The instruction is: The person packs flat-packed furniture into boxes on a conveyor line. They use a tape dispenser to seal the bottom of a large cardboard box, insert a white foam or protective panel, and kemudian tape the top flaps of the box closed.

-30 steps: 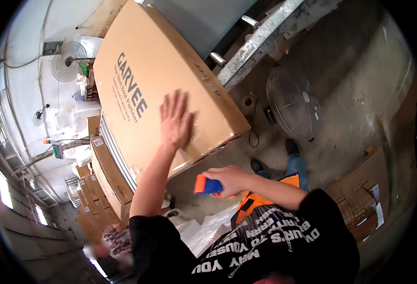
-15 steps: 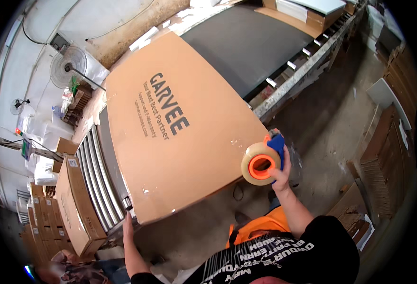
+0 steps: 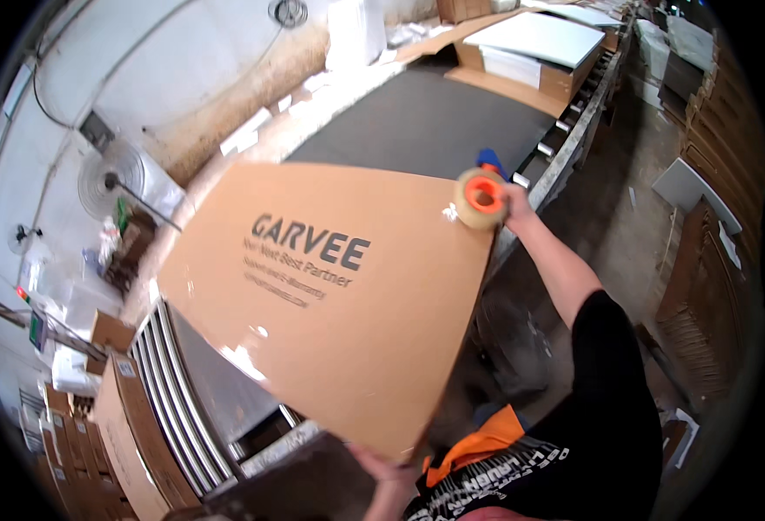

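1. Gripping the tape dispenser (image 3: 480, 201), the right hand (image 3: 516, 205) is at the far right corner of the box (image 3: 391, 347).
2. The left hand (image 3: 384, 471) meets the near corner, fingers partly hidden (whether it grasps, I cannot tell).
3. The box lies askew over the conveyor (image 3: 417, 117), near the rollers (image 3: 177, 404).
4. Its broad face looks closed, with shiny tape (image 3: 244, 361) already near the edges; whether any seam is left untaped does not show.
5. It looks wide, brown and smooth, with dark lettering (image 3: 311, 243).
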A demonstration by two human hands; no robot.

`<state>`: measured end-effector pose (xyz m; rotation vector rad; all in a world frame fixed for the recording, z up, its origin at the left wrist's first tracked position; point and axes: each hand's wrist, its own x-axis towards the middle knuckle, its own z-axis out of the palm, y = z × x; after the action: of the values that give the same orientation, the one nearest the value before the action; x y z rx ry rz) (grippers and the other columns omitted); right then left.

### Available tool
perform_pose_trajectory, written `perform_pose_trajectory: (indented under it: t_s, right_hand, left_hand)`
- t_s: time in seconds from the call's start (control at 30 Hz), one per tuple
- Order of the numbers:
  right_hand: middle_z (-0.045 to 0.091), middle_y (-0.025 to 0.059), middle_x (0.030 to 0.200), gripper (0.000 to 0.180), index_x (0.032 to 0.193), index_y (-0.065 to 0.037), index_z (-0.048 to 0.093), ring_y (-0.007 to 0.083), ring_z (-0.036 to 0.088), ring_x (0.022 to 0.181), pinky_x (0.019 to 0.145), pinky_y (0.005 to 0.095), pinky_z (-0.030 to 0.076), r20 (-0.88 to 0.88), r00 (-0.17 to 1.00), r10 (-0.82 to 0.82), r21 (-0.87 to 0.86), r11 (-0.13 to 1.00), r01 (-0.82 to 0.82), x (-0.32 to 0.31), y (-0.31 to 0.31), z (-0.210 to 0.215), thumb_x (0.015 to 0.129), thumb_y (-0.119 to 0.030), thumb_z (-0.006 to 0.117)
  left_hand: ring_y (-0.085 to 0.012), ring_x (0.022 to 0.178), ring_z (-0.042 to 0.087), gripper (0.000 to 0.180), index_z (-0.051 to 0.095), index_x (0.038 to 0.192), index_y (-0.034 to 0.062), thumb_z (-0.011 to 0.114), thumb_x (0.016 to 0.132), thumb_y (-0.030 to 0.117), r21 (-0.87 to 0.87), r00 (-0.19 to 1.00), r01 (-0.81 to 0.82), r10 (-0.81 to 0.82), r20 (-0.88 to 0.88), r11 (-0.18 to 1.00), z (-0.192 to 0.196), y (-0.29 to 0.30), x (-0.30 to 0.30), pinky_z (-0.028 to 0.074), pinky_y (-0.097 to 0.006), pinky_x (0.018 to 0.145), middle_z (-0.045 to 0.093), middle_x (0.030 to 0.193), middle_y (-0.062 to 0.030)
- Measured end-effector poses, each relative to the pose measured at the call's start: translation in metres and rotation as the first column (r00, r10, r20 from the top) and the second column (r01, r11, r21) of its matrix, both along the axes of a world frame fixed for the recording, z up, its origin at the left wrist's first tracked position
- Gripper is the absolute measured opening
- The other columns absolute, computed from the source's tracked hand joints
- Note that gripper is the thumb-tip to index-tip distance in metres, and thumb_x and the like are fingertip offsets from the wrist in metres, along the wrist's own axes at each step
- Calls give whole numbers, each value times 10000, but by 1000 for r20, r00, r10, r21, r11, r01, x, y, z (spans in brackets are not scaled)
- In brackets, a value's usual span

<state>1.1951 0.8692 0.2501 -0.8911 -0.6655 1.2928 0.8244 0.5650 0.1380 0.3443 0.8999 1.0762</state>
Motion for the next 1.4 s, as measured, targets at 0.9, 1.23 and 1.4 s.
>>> perform_pose_trajectory:
  t_s: [0.9, 1.23, 1.4]
  right_hand:
    - [687, 135, 1031, 245, 898, -8, 710, 362, 611, 1028, 887, 474, 485, 729, -393, -561, 652, 743, 149, -140, -184, -86, 703, -124, 620]
    - [680, 216, 1077, 399, 980, 66, 686, 448, 623, 1021, 898, 503, 491, 725, -408, -556, 607, 795, -5, -90, -176, -114, 739, -174, 477]
    - [677, 203, 1095, 375, 1034, 43, 675, 427, 617, 1048, 928, 482, 480, 669, -340, -661, 655, 740, -151, -14, -76, -106, 774, -136, 471]
  left_hand:
    - [-226, 1209, 554, 476, 501, 1375, 34, 526, 978, 296, 337, 722, -390, 512, -466, 857, -38, 276, -487, 473, -365, 1003, 545, 1350, -117]
    - [-230, 1057, 631, 333, 585, 1200, -25, 620, 901, 117, 453, 505, -439, 630, -590, 776, -64, 255, -470, 527, -335, 910, 635, 1191, -126]
    - [-232, 980, 670, 267, 626, 1113, -54, 667, 862, 28, 630, 243, -476, 780, -577, 614, -71, 190, -434, 554, -320, 864, 680, 1111, -130]
